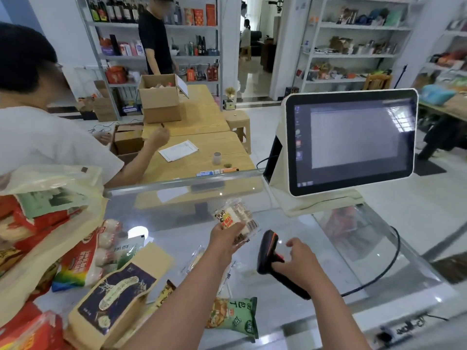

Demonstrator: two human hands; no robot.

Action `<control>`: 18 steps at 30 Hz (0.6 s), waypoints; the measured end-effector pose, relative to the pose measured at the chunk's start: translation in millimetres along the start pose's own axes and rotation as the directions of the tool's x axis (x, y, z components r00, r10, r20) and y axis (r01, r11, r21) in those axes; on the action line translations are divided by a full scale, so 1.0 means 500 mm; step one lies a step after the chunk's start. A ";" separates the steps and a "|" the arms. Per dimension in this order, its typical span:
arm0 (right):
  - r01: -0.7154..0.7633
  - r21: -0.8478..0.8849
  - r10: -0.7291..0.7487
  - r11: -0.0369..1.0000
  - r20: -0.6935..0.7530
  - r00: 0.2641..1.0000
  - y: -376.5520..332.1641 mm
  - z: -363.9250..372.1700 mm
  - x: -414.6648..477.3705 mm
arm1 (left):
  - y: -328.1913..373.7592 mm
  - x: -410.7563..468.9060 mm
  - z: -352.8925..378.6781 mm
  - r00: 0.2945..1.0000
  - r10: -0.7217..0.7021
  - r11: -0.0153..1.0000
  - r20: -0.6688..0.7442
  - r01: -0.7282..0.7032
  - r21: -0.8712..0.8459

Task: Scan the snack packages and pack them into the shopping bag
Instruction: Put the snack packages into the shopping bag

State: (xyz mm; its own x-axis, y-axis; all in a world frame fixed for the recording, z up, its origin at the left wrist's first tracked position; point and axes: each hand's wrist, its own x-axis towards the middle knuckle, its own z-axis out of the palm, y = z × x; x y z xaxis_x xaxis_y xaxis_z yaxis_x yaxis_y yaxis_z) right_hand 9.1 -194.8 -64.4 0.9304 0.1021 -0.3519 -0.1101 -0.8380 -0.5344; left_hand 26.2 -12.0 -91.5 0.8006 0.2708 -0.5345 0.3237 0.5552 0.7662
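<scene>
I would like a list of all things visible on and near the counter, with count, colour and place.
snack package: one, clear and white, held above the counter
barcode scanner: one, black, right of that package
green snack bag: one, green, near counter edge
tan pouch: one, tan and dark blue, left on counter
shopping bag: one, cream, far left
touchscreen: one, white frame, right back
glass counter: one, clear
hands: left hand grips the snack package; right hand grips the barcode scanner

Snack pkgs left on counter; monitor right rear.
</scene>
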 end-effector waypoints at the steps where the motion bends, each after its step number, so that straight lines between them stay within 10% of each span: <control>1: 0.003 -0.040 -0.001 0.999 0.038 0.999 0.011 0.009 -0.002 | -0.015 0.009 0.008 0.999 -0.002 1.000 -0.034 0.001 -0.016; 7: 0.092 -0.131 -0.098 0.987 -0.042 0.994 0.041 0.065 0.001 | -0.081 0.042 0.027 0.995 0.024 1.000 -0.097 -0.026 -0.015; 18: 0.105 0.353 -0.045 0.930 -0.175 0.984 0.052 -0.040 -0.037 | -0.112 0.043 0.010 0.989 0.144 0.979 -0.029 -0.138 0.151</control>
State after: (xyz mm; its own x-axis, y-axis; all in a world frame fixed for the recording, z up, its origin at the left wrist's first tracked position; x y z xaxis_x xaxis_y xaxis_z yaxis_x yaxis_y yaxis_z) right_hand -3.8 -229.0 -56.5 0.9812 0.0444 -0.1877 -0.1278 -0.5791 -0.8051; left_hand 27.8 -41.4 -144.3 0.8240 0.3703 -0.4288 0.2824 0.3877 0.8774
